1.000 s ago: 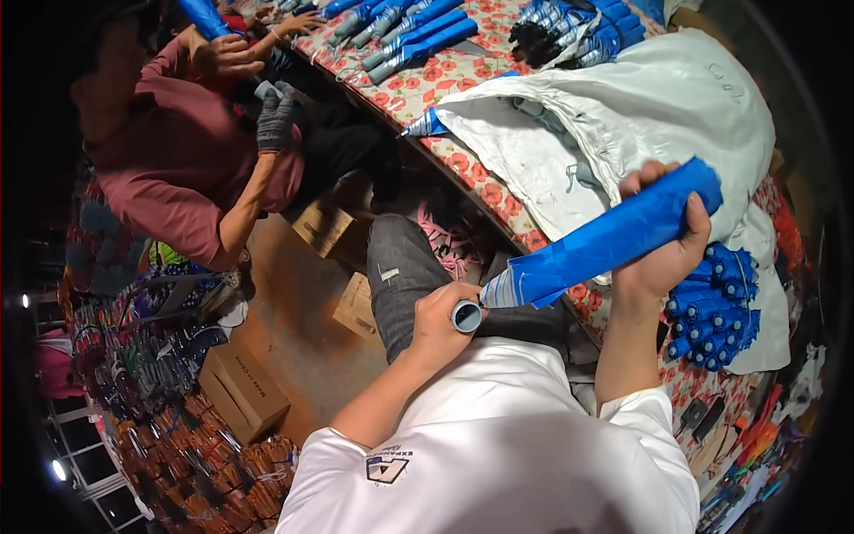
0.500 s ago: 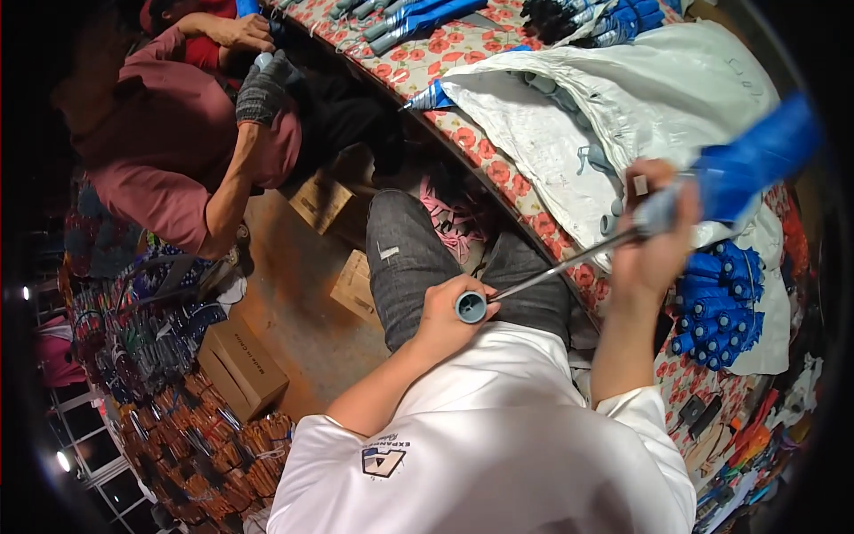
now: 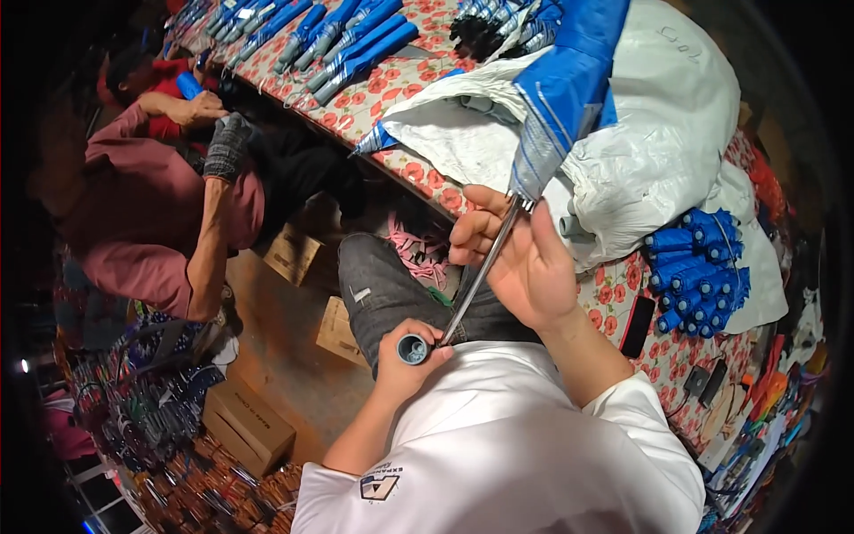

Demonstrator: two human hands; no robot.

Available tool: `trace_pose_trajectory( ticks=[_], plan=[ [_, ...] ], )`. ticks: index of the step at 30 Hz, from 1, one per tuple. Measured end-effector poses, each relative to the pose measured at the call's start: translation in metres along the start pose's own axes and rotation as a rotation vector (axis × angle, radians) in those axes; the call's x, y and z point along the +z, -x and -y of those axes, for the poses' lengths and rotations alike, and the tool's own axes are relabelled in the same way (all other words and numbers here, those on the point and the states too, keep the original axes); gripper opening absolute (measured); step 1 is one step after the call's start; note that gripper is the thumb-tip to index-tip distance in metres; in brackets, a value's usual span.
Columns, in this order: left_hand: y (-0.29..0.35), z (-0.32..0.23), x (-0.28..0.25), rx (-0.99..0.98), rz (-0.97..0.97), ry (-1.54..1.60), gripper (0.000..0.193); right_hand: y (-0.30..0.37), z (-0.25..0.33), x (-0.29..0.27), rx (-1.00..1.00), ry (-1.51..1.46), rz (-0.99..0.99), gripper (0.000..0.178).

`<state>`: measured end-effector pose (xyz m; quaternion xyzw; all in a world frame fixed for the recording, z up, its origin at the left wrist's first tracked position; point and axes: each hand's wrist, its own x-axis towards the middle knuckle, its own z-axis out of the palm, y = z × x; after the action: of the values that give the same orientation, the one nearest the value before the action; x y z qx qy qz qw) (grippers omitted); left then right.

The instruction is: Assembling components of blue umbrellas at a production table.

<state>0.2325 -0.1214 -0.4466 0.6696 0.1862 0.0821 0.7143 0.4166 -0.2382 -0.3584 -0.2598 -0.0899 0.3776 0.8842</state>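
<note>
A blue folding umbrella [image 3: 560, 98], its canopy gathered, slants up and away over the white sack. Its metal shaft [image 3: 485, 265] runs down toward my left hand [image 3: 402, 369]. That hand is closed round a grey handle [image 3: 414, 350], whose hollow round end faces up; the shaft's lower end meets the fingers beside it. My right hand [image 3: 525, 267] is open just below the canopy, palm up and fingers spread. The shaft passes across it between thumb and fingers, without a closed grip.
On the flowered tablecloth [image 3: 614, 294] stands a white sack [image 3: 658, 133] with grey handles showing inside. Bundled blue umbrellas [image 3: 703, 276] and a phone [image 3: 637, 327] lie right; more umbrellas [image 3: 365, 58] lie at the far side. A co-worker [image 3: 151, 222] with a gloved hand sits left, beyond cardboard boxes [image 3: 249, 427].
The umbrella has swung from the right to a steeper slant ahead of me. My right hand has moved left and its fingers have opened. The left hand has come lower and left.
</note>
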Motion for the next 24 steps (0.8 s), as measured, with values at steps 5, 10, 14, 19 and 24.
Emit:
trace_pose_trajectory(
  ticks=[5,10,14,19,24],
  plan=[
    [0.002,0.000,0.002,0.038,-0.025,-0.039,0.029,0.004,-0.010,0.008,0.026,0.025,-0.035,0.068],
    [-0.002,-0.006,0.016,0.227,-0.117,-0.229,0.028,0.005,-0.021,-0.010,0.079,0.006,0.125,0.057],
    [-0.019,-0.002,0.010,0.188,-0.220,-0.431,0.028,0.009,0.017,0.012,-0.247,0.097,0.208,0.054],
    [-0.026,-0.009,0.018,0.207,-0.267,-0.445,0.027,0.019,0.006,0.035,-0.330,0.129,0.375,0.056],
    [-0.025,-0.020,0.027,0.372,-0.321,-0.448,0.027,0.019,-0.039,0.032,-0.379,0.198,0.194,0.061]
  ],
)
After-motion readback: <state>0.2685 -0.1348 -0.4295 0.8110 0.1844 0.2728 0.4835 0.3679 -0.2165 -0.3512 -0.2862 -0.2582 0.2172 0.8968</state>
